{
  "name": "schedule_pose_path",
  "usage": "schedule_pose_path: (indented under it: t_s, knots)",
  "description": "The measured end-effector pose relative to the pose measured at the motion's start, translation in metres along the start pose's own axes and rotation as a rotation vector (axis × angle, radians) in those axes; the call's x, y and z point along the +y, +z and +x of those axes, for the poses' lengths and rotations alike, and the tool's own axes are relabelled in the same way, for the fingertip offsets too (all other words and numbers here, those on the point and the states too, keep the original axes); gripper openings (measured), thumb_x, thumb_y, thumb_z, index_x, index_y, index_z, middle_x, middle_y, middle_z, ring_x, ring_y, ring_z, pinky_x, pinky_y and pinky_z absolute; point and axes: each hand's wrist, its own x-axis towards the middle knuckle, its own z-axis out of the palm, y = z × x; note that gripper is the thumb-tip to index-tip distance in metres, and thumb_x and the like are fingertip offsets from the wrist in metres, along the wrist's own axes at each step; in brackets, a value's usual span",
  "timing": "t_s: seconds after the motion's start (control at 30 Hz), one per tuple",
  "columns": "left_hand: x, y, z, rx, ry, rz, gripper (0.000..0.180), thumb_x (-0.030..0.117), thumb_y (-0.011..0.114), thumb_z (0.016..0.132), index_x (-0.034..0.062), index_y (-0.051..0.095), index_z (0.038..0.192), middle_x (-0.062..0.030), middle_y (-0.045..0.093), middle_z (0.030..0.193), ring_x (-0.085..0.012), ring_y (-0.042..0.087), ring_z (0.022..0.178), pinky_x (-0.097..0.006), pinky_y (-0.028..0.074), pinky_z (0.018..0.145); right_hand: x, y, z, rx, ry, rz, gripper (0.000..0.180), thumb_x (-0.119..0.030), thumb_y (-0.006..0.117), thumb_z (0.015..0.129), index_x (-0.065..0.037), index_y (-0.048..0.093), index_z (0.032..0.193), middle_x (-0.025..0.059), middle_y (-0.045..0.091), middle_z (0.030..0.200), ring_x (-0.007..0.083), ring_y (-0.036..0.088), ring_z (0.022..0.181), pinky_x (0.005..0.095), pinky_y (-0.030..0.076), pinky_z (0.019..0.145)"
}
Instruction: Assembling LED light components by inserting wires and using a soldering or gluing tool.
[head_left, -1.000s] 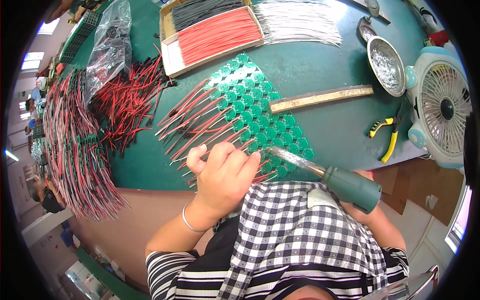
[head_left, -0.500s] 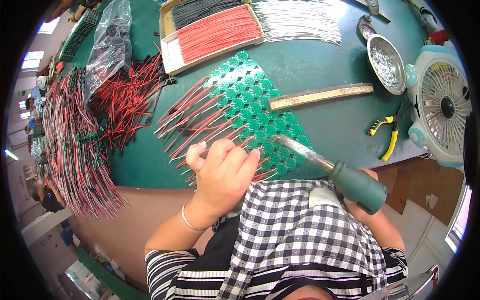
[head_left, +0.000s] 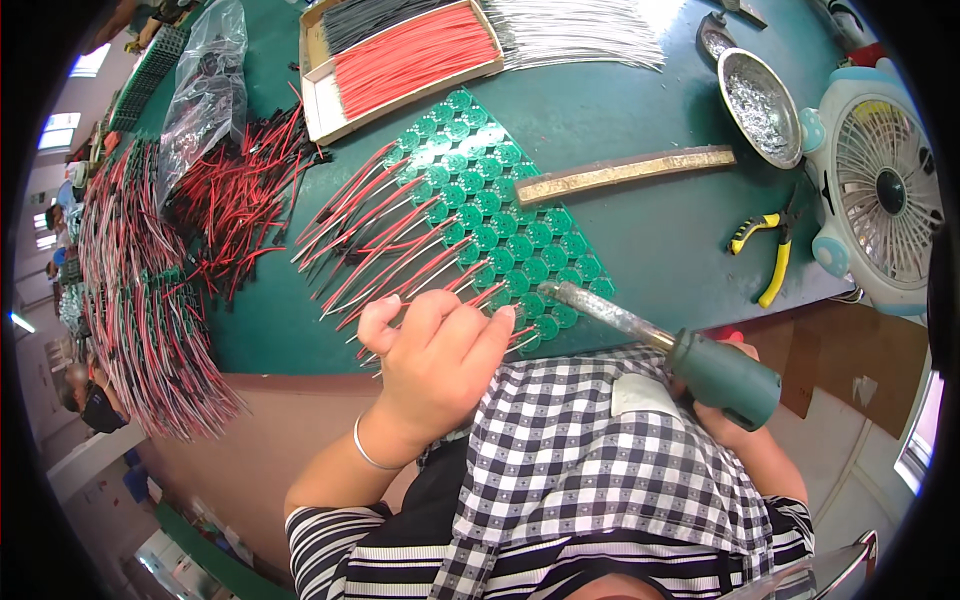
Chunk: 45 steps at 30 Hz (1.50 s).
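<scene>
My left hand [head_left: 435,350] is closed, fingers curled over the near edge of a green circuit board panel [head_left: 505,215] of round boards. What its fingertips pinch is hidden. Red, white and dark wires [head_left: 385,230] fan out leftward from the panel, some passing by this hand. My right hand [head_left: 725,405] grips the dark green handle of a soldering iron [head_left: 722,378], which hides part of its fingers. The iron's long metal shaft points left, its tip over the lower right part of the panel, close to my left fingertips.
A wooden strip [head_left: 625,175] lies across the panel's right edge. Beyond are a cardboard tray [head_left: 325,112] of red and black wires, white wires [head_left: 575,32], and a metal bowl [head_left: 760,108]. Yellow-handled pliers [head_left: 768,250] and a fan [head_left: 885,190] stand right; wired boards [head_left: 150,300] are heaped left.
The whole view has shifted slightly, with the table's things now further left. Against the panel, the iron's tip and my left hand have moved a little toward me and to the right.
</scene>
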Motion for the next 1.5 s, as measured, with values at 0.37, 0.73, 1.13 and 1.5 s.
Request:
schedule_pose_path:
  t_s: [0.37, 0.73, 1.13, 1.5]
  knots:
    - [0.005, 0.004, 0.0, 0.009, -0.039, 0.012, 0.014, 0.012, 0.073, 0.068, 0.0186, 0.071, 0.08, 0.0092, 0.051, 0.068, -0.0116, 0.052, 0.077, -0.044, 0.023, 0.093, -0.002, 0.006, 0.002, 0.041, -0.057, -0.062, 0.02, -0.019, 0.064, 0.078, -0.008, 0.069, 0.094, 0.0069, 0.068, 0.089, 0.0272, 0.063, 0.076, 0.0364, 0.049, 0.068]
    - [0.006, 0.008, 0.001, 0.031, -0.01, 0.032, 0.011, 0.015, 0.072, 0.069, 0.0186, 0.071, 0.079, 0.0092, 0.051, 0.068, -0.0113, 0.052, 0.078, -0.043, 0.023, 0.092, 0.001, 0.011, -0.007, 0.062, -0.029, -0.116, 0.021, -0.017, 0.065, 0.078, -0.008, 0.069, 0.096, 0.0067, 0.069, 0.098, 0.028, 0.062, 0.088, 0.0392, 0.047, 0.082]
    - [0.006, 0.008, 0.001, 0.023, -0.013, 0.033, 0.015, 0.013, 0.073, 0.068, 0.0188, 0.071, 0.082, 0.0089, 0.051, 0.068, -0.0119, 0.052, 0.078, -0.043, 0.023, 0.093, -0.001, 0.009, -0.02, 0.208, 0.183, 0.206, 0.018, -0.018, 0.061, 0.082, -0.008, 0.068, 0.095, 0.0038, 0.068, 0.075, 0.0231, 0.063, 0.071, 0.0359, 0.044, 0.076]
    - [0.019, 0.005, -0.006, 0.013, 0.006, -0.031, 0.013, 0.013, 0.068, 0.071, 0.0178, 0.07, 0.082, 0.0079, 0.052, 0.069, -0.0116, 0.053, 0.078, -0.042, 0.023, 0.093, -0.003, 0.005, -0.022, 0.086, 0.064, -0.008, 0.023, -0.019, 0.065, 0.077, -0.008, 0.069, 0.096, 0.0078, 0.069, 0.097, 0.0291, 0.062, 0.088, 0.041, 0.045, 0.08]
